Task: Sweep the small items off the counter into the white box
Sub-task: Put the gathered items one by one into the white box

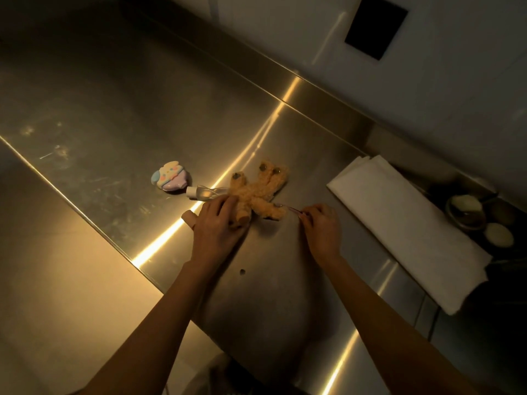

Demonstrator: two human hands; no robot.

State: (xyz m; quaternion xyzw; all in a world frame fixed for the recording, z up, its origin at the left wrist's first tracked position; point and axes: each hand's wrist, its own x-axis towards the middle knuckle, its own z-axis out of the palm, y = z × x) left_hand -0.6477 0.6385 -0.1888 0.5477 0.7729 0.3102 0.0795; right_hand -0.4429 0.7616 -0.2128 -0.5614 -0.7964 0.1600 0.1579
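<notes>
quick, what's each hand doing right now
Left hand: grip on the plush toy.
Right hand: pinches a thin metal piece beside the toy.

The steel tabletop (119, 115) lies open across its far-left stretch, up to the raised back edge (285, 86). Near the front edge, 3 small things crowd together: a pastel charm (170, 178), a clear little bottle (204, 193) just beside it, and a fuzzy plush toy (256, 192) touching the bottle. The left hand (215, 226) and right hand (322, 226) flank the toy. Toward the right end, a folded white cloth (405, 220) blocks the way, with small bowls (467, 212) beyond it.
</notes>
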